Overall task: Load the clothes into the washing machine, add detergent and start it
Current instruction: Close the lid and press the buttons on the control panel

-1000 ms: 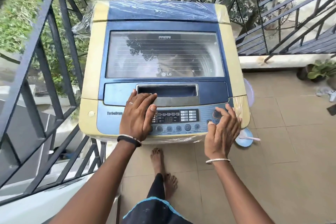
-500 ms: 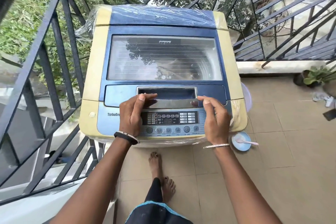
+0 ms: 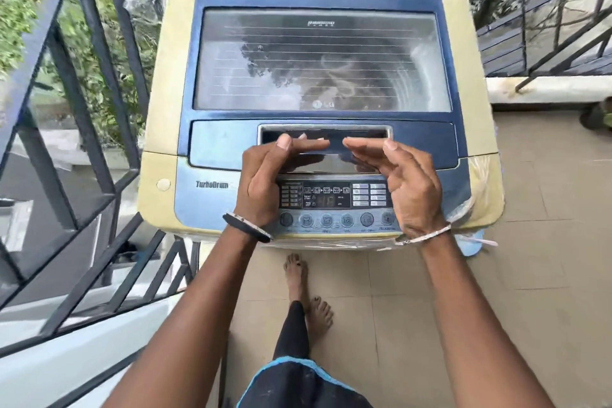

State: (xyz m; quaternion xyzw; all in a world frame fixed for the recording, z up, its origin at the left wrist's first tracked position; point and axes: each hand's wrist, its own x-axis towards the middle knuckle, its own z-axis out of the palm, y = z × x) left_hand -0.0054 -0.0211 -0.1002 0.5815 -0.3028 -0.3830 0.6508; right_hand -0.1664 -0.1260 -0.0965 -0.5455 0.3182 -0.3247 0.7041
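While the lid is lying closed, left hand and right hand are hovering mid-frame over its handle, straight-fingered, gripping nothing.

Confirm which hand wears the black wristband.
The left hand: black wristband at its wrist; the right hand wears a thin silver bangle.

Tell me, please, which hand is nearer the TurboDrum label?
Left. The left hand is just right of the TurboDrum label; the right hand is farther right, beyond the display panel.
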